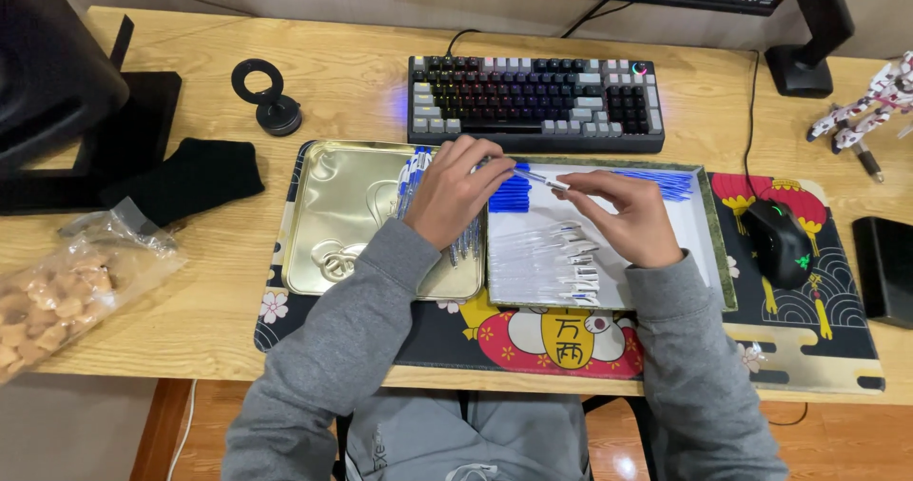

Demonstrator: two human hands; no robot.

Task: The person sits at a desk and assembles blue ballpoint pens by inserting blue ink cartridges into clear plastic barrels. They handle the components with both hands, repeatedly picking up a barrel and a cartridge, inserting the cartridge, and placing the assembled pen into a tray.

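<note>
You are sitting at the desk [238,310], grey sleeves reaching forward over the patterned mat [808,348]. Your right hand [623,210] is hovering above the white tray [699,243], fingers pinching one end of a pen [540,181]; your left hand [452,191] is closing on its other end, over the gold tin lid [333,215]. The pen is lying left to right between both hands, equally near each. Blue caps [511,194] are sitting just behind, clear barrels [547,258] nearer you, the keyboard [537,101] farther back.
</note>
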